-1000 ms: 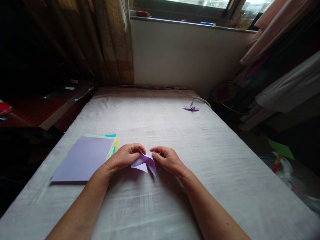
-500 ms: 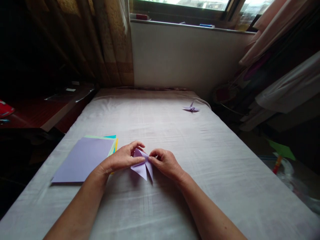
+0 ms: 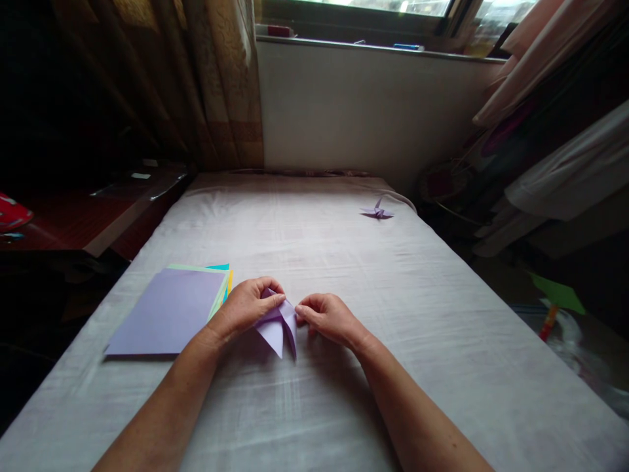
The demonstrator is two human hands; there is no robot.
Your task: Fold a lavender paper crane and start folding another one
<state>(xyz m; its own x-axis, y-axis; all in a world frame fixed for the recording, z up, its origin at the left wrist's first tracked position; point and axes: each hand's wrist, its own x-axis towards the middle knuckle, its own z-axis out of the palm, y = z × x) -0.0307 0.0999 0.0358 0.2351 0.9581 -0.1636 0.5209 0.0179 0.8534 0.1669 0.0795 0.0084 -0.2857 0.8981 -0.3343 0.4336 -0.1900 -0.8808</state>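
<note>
A partly folded sheet of purple origami paper (image 3: 273, 332) is between my hands, with two pointed flaps hanging toward me. My left hand (image 3: 248, 303) pinches its upper part between thumb and fingers. At its right edge, my right hand (image 3: 331, 318) has thumb and forefinger closed on the paper's side. The fingertips partly cover the upper folds. Left of my left hand lies a stack of square coloured paper (image 3: 167, 314), purple on top, with green, yellow and blue edges showing.
A folded purple paper crane (image 3: 378, 211) sits at the far right of the cloth-covered surface (image 3: 314, 242). A dark red table (image 3: 98, 223) stands at the left. Clothes (image 3: 565, 170) hang at the right, above a green pinwheel-like piece (image 3: 559, 292).
My left thumb has shifted up from the middle of the folded paper to its top. The paper's flaps have swung slightly left, and my right fingers have moved slightly lower along the edge.
</note>
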